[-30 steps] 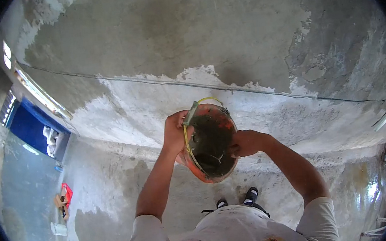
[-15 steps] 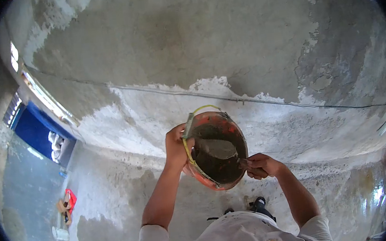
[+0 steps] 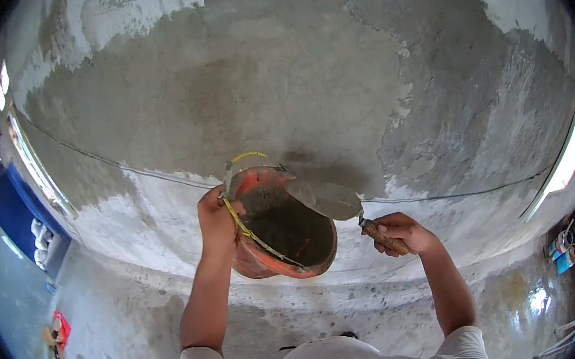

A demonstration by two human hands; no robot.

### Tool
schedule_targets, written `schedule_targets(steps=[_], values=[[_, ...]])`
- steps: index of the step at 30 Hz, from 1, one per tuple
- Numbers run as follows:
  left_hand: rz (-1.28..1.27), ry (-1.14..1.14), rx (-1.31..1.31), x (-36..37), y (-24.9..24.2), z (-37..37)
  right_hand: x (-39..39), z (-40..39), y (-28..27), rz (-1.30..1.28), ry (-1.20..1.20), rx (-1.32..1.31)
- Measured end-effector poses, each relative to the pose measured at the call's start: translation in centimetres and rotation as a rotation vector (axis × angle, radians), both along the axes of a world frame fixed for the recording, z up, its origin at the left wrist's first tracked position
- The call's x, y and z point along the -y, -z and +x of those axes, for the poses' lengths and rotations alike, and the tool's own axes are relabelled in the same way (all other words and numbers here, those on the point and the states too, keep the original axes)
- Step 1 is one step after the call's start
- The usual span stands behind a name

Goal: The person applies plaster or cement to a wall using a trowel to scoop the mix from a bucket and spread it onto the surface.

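Trowel (image 3: 327,200) now lifted above orange bucket (image 3: 268,261)

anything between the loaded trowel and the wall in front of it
Nothing visible. The trowel, held by the right hand, is lifted above the rim of the orange bucket that the left hand grips, and only open air shows between its blade and the plastered wall.
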State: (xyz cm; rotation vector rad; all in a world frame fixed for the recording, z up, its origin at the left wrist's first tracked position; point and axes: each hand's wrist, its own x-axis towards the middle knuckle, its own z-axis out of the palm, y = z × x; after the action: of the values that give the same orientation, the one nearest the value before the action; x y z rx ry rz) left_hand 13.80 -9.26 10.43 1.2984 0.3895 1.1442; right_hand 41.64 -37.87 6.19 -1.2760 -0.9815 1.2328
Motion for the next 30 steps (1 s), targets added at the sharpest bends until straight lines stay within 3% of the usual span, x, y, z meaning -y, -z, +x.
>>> schedule_targets(steps=[15,22,30], values=[[-0.09,-0.124,0.051,2.8,-1.2,5.5,1.7,6.8,-7.0,0.11,-0.005,0.04],[-0.118,-0.181,0.036,4.3,-3.2,5.4,1.6,7.2,-14.8,0.215,0.009,0.112],[-0.13,-0.173,0.03,4.5,-2.8,5.5,2.0,6.4,-15.9,0.221,-0.01,0.115]])
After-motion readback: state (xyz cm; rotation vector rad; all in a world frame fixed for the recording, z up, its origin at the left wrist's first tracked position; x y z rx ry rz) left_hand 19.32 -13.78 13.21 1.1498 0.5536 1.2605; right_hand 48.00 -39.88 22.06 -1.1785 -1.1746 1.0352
